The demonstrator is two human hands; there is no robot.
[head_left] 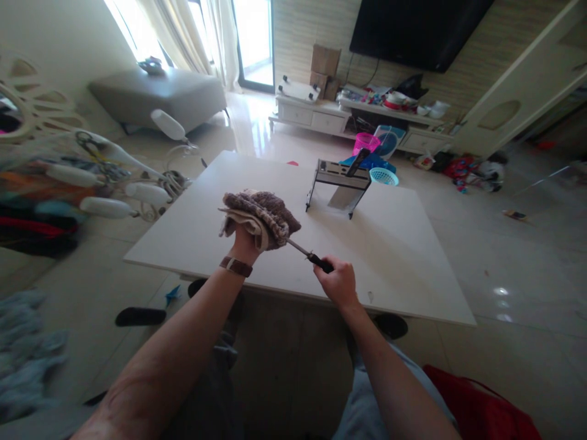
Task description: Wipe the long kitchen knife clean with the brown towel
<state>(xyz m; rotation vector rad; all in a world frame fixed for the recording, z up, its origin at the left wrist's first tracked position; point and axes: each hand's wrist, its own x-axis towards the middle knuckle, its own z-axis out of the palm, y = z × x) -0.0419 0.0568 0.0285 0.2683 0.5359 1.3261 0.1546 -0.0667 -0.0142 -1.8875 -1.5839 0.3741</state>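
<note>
My left hand [242,243] holds a brown and cream towel [263,215] bunched over its fingers, above the near part of a white table [403,256]. The towel is wrapped around the blade of a knife [300,249], so most of the blade is hidden. My right hand [338,281] grips the knife's black handle [321,263] just to the right of the towel, near the table's front edge. A watch band sits on my left wrist.
A metal knife rack [339,183] with one dark handle in it stands at the far middle of the table. A drying rack with clothes [92,183] is at the left. Baskets, a TV cabinet and clutter lie beyond. Slippers [140,316] lie on the floor by the table.
</note>
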